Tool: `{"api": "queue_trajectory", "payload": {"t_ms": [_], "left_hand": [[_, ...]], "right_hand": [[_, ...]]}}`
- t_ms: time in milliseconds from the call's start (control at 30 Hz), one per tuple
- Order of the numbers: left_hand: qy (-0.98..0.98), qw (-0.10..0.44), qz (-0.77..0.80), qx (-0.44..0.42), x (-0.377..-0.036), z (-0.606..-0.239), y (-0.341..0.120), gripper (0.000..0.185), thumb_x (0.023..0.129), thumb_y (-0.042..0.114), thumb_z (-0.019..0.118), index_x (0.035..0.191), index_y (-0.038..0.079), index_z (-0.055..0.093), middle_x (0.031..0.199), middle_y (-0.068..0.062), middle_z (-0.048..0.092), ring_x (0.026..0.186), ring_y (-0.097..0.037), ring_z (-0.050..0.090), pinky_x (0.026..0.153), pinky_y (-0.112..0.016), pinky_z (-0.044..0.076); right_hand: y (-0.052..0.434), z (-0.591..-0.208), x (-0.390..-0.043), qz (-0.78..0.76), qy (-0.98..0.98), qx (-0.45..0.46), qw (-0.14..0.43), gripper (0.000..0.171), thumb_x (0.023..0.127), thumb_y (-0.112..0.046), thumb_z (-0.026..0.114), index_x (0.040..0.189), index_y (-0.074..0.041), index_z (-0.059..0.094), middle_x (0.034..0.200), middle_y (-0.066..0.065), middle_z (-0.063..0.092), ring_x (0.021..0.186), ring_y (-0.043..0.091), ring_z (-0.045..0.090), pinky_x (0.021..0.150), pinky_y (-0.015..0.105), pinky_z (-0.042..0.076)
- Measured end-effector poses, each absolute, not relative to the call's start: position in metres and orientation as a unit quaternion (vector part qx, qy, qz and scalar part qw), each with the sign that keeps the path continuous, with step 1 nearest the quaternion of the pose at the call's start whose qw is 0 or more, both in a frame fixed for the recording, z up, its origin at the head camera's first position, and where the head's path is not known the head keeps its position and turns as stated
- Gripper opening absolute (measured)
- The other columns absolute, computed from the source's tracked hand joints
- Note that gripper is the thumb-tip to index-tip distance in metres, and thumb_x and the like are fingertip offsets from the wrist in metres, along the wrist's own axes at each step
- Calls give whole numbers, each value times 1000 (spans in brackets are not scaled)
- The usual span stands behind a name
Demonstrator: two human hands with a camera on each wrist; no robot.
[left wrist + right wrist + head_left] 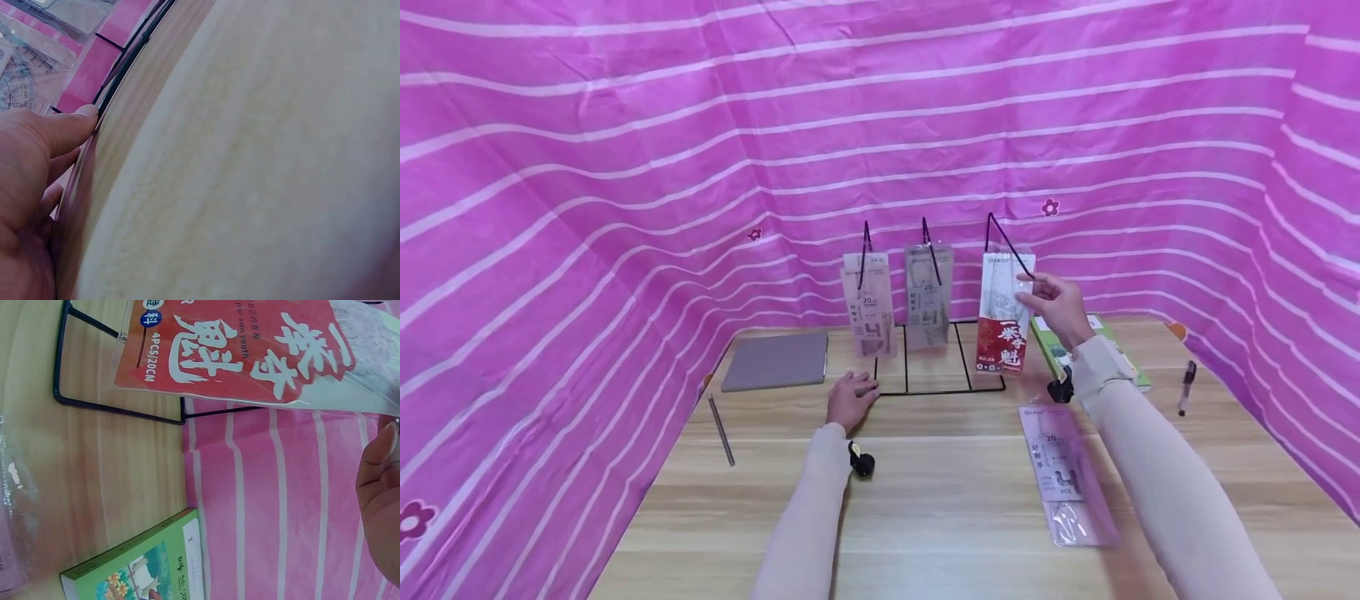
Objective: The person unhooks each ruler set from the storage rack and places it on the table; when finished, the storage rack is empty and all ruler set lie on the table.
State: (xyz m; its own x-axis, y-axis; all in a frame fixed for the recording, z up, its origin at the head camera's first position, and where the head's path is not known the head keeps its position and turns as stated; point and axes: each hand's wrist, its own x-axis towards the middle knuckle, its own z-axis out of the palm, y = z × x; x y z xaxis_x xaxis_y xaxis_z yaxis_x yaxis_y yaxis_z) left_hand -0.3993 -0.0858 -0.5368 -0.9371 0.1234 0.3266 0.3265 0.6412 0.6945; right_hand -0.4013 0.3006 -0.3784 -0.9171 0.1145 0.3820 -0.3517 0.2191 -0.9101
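**Red ruler pack held at the rack, left hand flat at its base**

Nearest the camera, a clear ruler pack [1066,483] lies flat on the wooden bench [940,517], just beside the right forearm. Beyond it the right hand [1060,304] is raised to the black wire rack [940,379]; its grip is closed on the upper edge of the red ruler pack [1002,321], pinching it between thumb and fingers. That pack hangs from the rightmost hook, its lower end just above the rack's base. The right wrist view shows the same red card [237,353] in its clear sleeve with the thumb at its edge.

Two more clear packs [871,304] hang from the other two hooks. The left hand [850,398] rests on the bench with fingers relaxed and holding nothing, its fingertips [84,112] touching the rack's base wire.

A green book [1052,346] lies behind the right wrist. A grey pad [775,360] and a thin rod [721,429] lie at left, and a pen [1186,385] well apart at right.
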Motion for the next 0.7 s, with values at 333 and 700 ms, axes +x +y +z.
{"api": "queue_trajectory", "payload": {"t_ms": [333,700], "left_hand": [[-900,110,-405,-119,-394,-541,-85,26,90,16,75,114,7,75,135,-16,64,139,-46,44,118,-65,25],[-898,128,-400,-129,-398,-538,-87,25,91,18,74,113,7,76,134,-16,65,138,-47,45,116,-66,26]], "right_hand": [[300,-383,-371,625,-747,117,195,41,90,2,72,129,8,60,76,-2,57,64,6,50,56,15,47],[305,-396,-358,623,-745,106,212,39,91,-10,75,129,-3,66,77,-7,54,66,5,49,55,16,44]]}}
